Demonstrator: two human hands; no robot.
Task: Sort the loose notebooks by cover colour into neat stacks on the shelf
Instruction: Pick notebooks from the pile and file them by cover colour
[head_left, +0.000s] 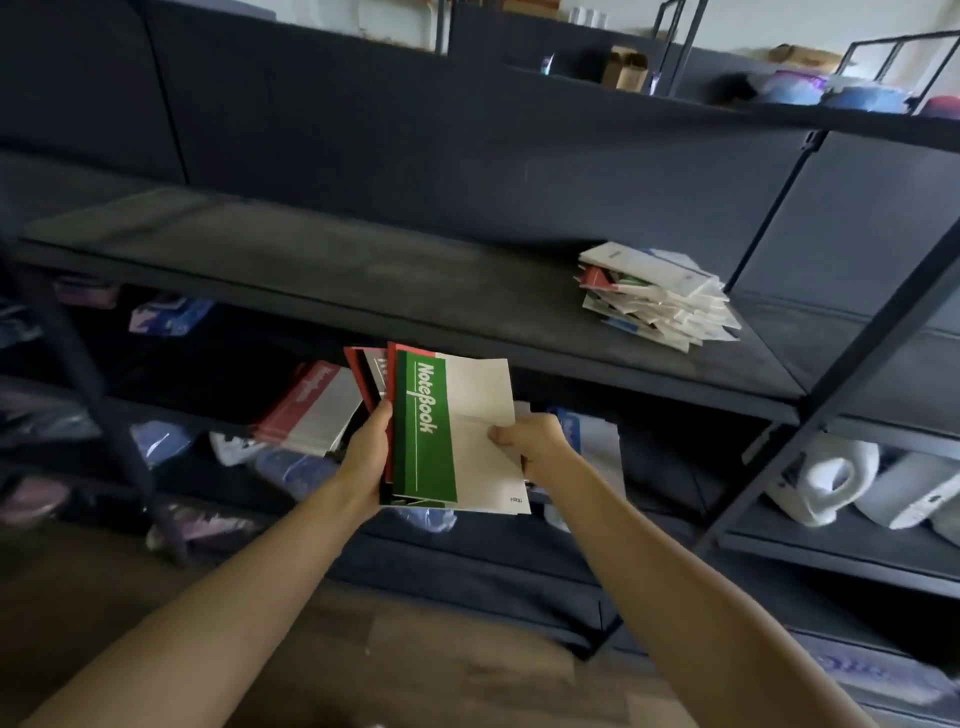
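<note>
A: Where does the single view look from?
B: From a wide-angle camera worn on the head, in front of the dark shelf (311, 280) and a little above its board, facing forward and down onto it.
A: How near?
B: Close. Both forearms reach in from the bottom edge, and the left hand (366, 457) and right hand (530, 439) grip the notebooks (447, 431) just before the shelf's front edge, mid-frame.
A: Is it level?
B: No, tilted: the shelf runs downhill to the right, with lower tiers showing beneath it
</note>
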